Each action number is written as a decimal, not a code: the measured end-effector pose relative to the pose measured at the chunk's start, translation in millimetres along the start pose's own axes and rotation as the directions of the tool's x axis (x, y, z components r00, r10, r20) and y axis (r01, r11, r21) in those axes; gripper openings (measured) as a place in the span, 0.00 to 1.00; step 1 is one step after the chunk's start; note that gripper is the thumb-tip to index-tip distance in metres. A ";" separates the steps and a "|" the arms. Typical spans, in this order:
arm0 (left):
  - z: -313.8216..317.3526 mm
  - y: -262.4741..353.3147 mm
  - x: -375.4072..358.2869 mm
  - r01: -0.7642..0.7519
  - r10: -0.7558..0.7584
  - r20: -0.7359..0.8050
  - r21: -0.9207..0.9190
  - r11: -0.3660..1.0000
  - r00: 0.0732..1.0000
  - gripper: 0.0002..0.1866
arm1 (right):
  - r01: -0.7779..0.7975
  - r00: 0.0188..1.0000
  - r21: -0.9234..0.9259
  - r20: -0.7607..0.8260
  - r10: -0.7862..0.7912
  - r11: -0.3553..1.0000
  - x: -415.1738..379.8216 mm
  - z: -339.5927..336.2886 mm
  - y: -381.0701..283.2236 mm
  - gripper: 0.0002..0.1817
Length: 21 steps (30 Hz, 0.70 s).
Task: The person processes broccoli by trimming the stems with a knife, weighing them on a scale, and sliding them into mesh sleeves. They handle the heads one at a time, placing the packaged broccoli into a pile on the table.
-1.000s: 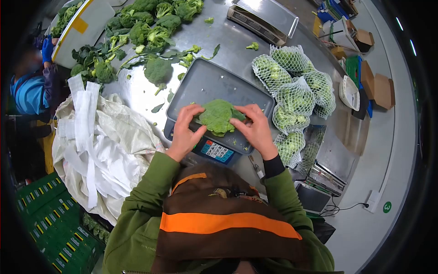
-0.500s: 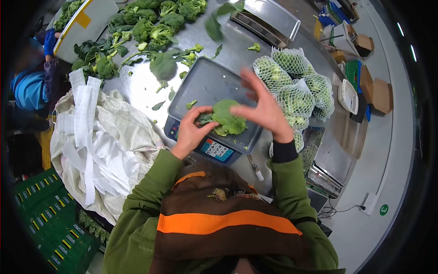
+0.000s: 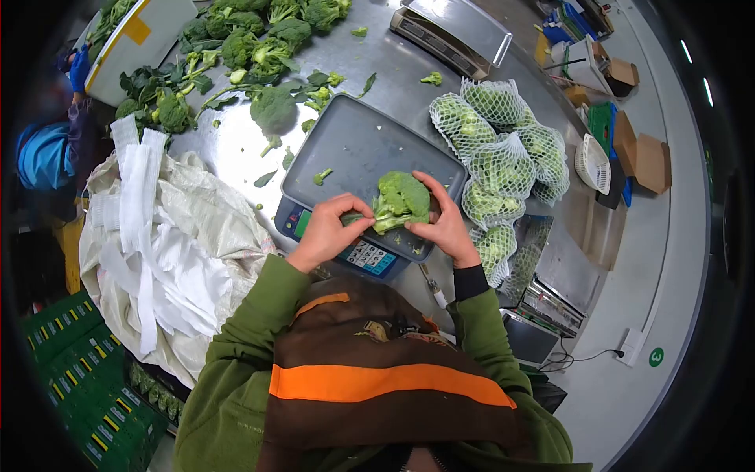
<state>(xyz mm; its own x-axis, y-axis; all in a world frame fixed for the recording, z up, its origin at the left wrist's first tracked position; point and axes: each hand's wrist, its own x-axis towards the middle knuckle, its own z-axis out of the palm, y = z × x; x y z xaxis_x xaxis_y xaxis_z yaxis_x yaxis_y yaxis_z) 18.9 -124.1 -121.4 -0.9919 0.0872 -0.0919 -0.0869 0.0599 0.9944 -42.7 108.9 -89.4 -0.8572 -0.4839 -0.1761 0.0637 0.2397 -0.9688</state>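
Observation:
A broccoli head (image 3: 403, 195) is held over the grey tray (image 3: 370, 134) of a weighing scale. My right hand (image 3: 444, 224) grips its crown from the right, thumb below and fingers along the far side. At its stalk, my left hand (image 3: 334, 228) is closed in a pinch on the leafy stem end. A small broccoli floret (image 3: 322, 177) lies on the tray beside my left hand. The scale's keypad (image 3: 368, 257) shows partly below the tray. Close to my right wrist lies a small knife (image 3: 435, 288), its handle pale.
Loose broccoli (image 3: 271, 55) is heaped at the back left. Net-wrapped broccoli heads (image 3: 503, 169) are piled on the right. A white sack (image 3: 185, 236) with white netting strips stands left. Another scale (image 3: 452, 35) is at the back. A co-worker's blue-gloved hand (image 3: 79, 69) is at far left.
My right hand has come down from above and taken hold of the broccoli head, which is now tipped with its stalk toward my left hand. A leaf in mid-air at the back is gone from view.

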 end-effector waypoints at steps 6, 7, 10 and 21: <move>-15.1 21.4 -2.8 0.164 -0.082 0.203 -0.429 0.888 0.976 0.05 | -0.110 0.994 0.551 0.055 0.096 0.827 -7.3 13.4 13.2 0.46; -18.3 19.4 -3.8 0.169 -0.081 0.215 -0.427 0.888 0.973 0.05 | -0.128 0.992 0.638 0.091 0.091 0.759 -8.5 14.3 12.7 0.46; -35.9 21.7 -7.7 0.173 -0.100 0.142 -0.831 0.528 0.985 0.04 | -0.183 0.982 0.820 0.128 0.139 0.542 -15.1 13.1 19.7 0.45; -116.8 8.8 34.9 -0.228 -0.253 -0.205 -0.971 -0.067 0.945 0.09 | -0.182 0.983 0.883 0.151 0.106 0.433 -3.8 33.5 18.1 0.44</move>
<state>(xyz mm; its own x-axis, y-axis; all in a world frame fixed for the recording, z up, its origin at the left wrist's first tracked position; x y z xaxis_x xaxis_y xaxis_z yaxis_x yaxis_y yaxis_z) -27.3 -236.6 -109.7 -0.9347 -0.1362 -0.3282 0.1426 -0.9898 0.0047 -21.1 86.9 -112.1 -0.7586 -0.5772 -0.3022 0.6350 -0.5512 -0.5412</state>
